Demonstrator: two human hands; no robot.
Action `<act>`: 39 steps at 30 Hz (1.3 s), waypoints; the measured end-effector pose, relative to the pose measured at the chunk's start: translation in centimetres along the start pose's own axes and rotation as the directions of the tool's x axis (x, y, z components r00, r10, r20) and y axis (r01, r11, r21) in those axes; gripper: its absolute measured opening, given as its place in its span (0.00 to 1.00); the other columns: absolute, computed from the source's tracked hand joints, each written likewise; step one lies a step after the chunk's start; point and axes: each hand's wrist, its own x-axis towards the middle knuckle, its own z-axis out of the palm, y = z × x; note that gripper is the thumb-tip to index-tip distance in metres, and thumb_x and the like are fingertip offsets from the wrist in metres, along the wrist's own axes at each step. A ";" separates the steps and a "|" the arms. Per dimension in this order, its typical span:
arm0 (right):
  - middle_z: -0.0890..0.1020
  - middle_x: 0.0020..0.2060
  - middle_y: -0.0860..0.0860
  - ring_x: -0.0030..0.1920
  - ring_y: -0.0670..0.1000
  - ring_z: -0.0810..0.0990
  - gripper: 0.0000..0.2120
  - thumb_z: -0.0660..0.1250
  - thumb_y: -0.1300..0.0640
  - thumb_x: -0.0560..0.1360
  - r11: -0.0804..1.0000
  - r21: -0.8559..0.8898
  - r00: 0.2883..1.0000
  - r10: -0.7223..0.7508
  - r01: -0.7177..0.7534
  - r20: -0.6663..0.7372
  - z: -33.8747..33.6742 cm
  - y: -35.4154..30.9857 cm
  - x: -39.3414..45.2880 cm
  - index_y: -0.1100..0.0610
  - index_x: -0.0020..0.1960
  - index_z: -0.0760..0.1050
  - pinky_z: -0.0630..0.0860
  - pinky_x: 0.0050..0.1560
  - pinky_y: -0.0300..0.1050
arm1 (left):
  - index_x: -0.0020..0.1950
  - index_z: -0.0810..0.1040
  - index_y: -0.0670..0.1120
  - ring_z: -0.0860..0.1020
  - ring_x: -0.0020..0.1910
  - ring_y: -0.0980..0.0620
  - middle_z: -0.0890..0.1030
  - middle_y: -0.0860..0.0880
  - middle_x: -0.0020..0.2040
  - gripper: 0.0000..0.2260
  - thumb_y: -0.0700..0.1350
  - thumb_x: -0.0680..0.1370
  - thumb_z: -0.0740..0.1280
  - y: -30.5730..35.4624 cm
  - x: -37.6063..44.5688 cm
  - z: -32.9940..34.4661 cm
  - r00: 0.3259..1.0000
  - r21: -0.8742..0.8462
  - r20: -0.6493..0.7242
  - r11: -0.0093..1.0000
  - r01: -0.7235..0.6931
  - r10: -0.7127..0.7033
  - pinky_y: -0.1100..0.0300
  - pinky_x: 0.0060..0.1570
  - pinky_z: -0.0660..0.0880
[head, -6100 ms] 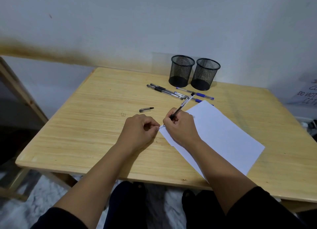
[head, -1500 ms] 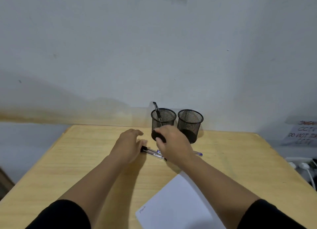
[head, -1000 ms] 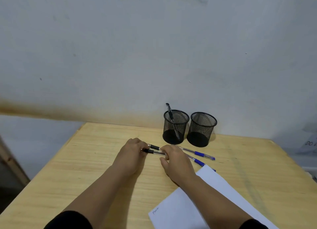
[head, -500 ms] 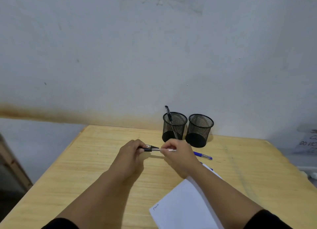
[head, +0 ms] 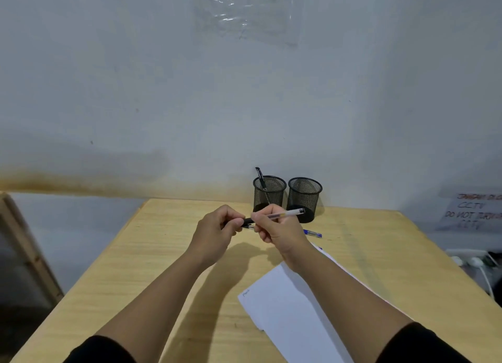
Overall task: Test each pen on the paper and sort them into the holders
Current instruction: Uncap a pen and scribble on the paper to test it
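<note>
A flat white sheet of paper (head: 288,313) is lying nearest, on the light wooden table (head: 152,267), with a tiny scribble being shown near its left corner. Part of the sheet is being covered by the right arm.

A little farther, both hands are being held up above the table, close together. A see-through pen with a black end (head: 282,215) is being pinched by the curled fingers of the right hand (head: 277,231). The pen is being held almost flat, with its back end pointing right, in front of the holders. Its black cap (head: 245,222) is being gripped by the curled fingers and thumb of the left hand (head: 217,232). Whether the cap is on or off the pen cannot be told.

Behind the right hand, a blue-capped pen (head: 312,233) is lying on the table, partly hidden.

Farthest, two round black wire-mesh holders are standing side by side by the white wall. A black pen (head: 261,180) is being kept in the left holder (head: 270,193), leaning left. Nothing is being seen inside the right holder (head: 304,197).
</note>
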 end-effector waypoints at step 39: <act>0.73 0.29 0.52 0.30 0.48 0.67 0.06 0.63 0.59 0.74 0.945 -0.192 0.962 0.244 -0.264 -0.123 -2.5 5.5 -6.6 0.57 0.42 0.78 0.64 0.31 0.40 | 0.48 0.81 0.50 0.75 0.45 0.58 0.81 0.56 0.45 0.07 0.49 0.72 0.70 -5.3 -9.4 3.0 0.998 0.388 0.023 0.919 -0.068 0.064 0.75 0.42 0.65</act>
